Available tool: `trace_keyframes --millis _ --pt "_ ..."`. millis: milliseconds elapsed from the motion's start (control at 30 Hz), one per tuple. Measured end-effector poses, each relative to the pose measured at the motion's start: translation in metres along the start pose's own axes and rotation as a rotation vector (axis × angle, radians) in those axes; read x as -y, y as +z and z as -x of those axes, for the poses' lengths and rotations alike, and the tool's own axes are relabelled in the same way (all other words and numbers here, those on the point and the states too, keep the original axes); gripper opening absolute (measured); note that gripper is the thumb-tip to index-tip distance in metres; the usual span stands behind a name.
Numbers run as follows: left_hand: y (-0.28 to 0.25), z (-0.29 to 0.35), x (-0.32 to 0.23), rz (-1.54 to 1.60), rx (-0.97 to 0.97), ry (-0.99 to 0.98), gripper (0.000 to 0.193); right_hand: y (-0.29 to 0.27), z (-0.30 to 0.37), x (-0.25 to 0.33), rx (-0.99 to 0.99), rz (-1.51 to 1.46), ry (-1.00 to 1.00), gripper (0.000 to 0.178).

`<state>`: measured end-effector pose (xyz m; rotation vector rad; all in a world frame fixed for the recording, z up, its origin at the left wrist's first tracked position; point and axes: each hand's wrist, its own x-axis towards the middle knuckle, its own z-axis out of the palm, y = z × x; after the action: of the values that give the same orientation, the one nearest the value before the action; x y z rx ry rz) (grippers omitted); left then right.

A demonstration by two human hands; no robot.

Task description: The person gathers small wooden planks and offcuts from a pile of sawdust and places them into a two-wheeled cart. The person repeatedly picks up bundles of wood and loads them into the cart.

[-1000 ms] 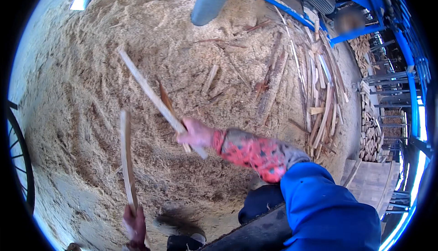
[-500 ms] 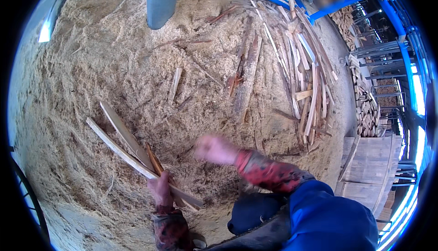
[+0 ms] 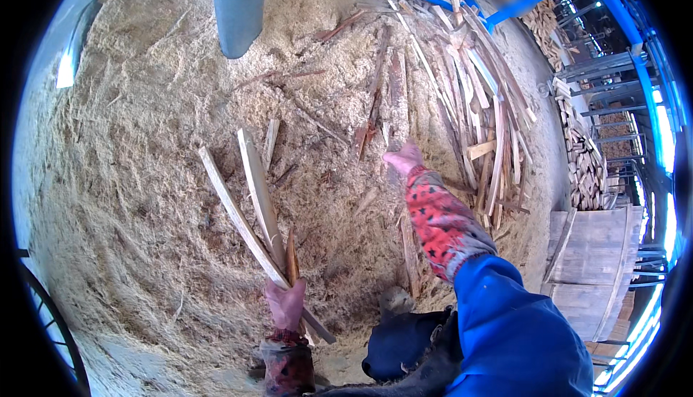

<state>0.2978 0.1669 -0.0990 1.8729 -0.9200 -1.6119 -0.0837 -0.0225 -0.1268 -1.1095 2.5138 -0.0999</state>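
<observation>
My left hand (image 3: 286, 303) is closed around a small bundle of wood strips. A long pale slat (image 3: 234, 213), a wider wood strip (image 3: 260, 195) and a short orange-brown piece (image 3: 291, 258) fan out from it, tilted up to the left. My right hand (image 3: 404, 157) is stretched forward, low over the sawdust, its fingers curled. It is at the near end of a bark-edged strip (image 3: 399, 86), beside a short pale piece (image 3: 386, 134). What its fingers close on is hidden. A short pale stick (image 3: 271, 143) lies left of it.
Sawdust (image 3: 144, 180) covers the ground. A heap of long wood offcuts (image 3: 498, 130) lies to the right, near a blue metal frame (image 3: 530, 3). A grey pipe (image 3: 240, 7) hangs at the top. Stacked wood blocks (image 3: 581, 151) and a wooden panel (image 3: 592, 267) stand at the far right.
My right hand has reached forward and to the right, to the bark-edged strip. My left hand has shifted right and slightly nearer, and its bundle now points more steeply forward.
</observation>
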Motion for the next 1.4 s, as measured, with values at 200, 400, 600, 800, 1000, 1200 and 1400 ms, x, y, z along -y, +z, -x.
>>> trace_keyframes --millis 200,400,600,800,1000,1200,1400 --pt "0.002 0.001 -0.016 0.088 0.02 -0.03 0.035 -0.017 0.038 -0.036 0.023 -0.327 0.051 0.09" --pt "-0.002 -0.002 -0.007 0.084 -0.007 -0.037 0.033 -0.017 0.145 -0.061 0.052 -0.278 0.031 0.092" --pt "0.008 -0.006 -0.003 0.052 -0.001 -0.016 0.032 0.033 0.2 -0.162 -0.026 -0.107 -0.084 0.055" --pt "0.005 -0.006 -0.014 0.046 0.01 -0.064 0.031 -0.013 0.197 -0.098 0.126 -0.409 -0.139 0.044" --pt "0.017 -0.006 -0.014 0.445 0.188 -0.106 0.041 -0.011 0.219 -0.02 0.46 -0.662 -0.37 0.044" --pt "0.033 -0.009 0.004 0.88 0.118 -0.101 0.049 0.037 0.268 0.026 0.482 -0.149 -1.116 0.082" --pt "0.021 -0.01 0.012 0.815 0.224 -0.265 0.046 0.033 0.259 0.031 0.701 -0.212 -1.129 0.069"
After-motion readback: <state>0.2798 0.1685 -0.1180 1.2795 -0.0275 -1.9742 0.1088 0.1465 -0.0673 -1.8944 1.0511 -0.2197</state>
